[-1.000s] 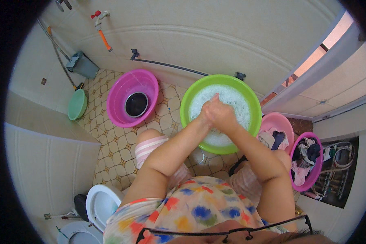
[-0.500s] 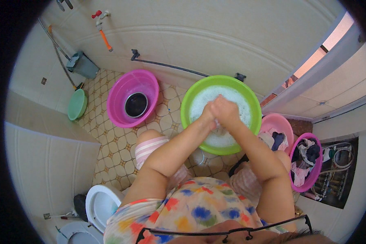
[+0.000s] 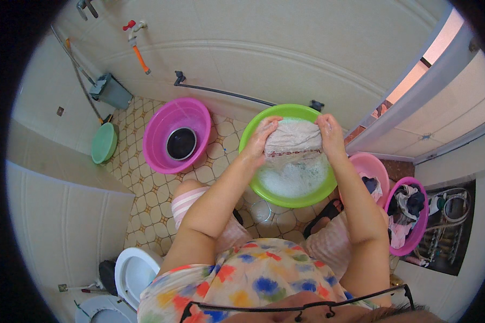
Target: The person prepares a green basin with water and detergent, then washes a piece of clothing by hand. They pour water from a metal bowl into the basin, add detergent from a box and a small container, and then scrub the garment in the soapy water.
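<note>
A wet whitish-grey cloth (image 3: 293,140) with a dark reddish-brown line across it is stretched out above a lime-green basin (image 3: 285,202). White suds (image 3: 293,180) float on the water below. The cloth's left edge is gripped by my left hand (image 3: 261,139), fingers curled over it. On the opposite side, my right hand (image 3: 330,133) pinches the upper right corner. The cloth's lower part hangs close to the foam; whether it dips in I cannot tell.
To the left stands a magenta basin (image 3: 152,153) holding a dark round bowl (image 3: 181,144). At the right, a pink basin (image 3: 380,168) and another magenta basin (image 3: 425,219) hold clothes. A wall pipe (image 3: 226,90) runs behind the green basin. A toilet (image 3: 125,269) is at the lower left.
My hands were clasped together over the suds. Now they are apart, with the cloth spread between them.
</note>
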A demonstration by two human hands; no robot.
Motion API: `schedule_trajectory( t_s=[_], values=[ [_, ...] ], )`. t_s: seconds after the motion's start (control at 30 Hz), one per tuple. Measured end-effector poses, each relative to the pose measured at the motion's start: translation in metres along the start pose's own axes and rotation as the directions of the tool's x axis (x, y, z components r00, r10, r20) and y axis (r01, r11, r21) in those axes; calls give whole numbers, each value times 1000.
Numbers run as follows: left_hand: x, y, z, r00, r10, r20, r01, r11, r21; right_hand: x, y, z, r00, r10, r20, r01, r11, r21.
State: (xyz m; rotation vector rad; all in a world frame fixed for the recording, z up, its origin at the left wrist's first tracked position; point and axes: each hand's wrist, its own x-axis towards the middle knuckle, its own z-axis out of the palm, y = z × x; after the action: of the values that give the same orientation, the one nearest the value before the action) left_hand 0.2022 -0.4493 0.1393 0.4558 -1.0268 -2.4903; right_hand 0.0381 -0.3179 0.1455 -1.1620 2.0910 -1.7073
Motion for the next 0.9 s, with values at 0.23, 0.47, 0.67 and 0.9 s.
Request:
schedule_trajectory(
  t_s=[0.23,0.47,0.67,0.9],
  values=[
    [-6,15,-7,1000,17,-5,-16,1000,20,-11,-32,-15,874,-16,486,40,999,-38],
    [-9,20,-10,991,122,50,-131,861,491,-10,-4,-20,849,-11,528,124,976,-180],
    [-10,11,-18,954,105,282,-294,125,948,-7,12,-24,869,230,439,-250,968,-12],
    [6,-3,-38,916,198,349,-372,94,923,-8,-4,-12,868,329,373,-493,667,559]
  ],
)
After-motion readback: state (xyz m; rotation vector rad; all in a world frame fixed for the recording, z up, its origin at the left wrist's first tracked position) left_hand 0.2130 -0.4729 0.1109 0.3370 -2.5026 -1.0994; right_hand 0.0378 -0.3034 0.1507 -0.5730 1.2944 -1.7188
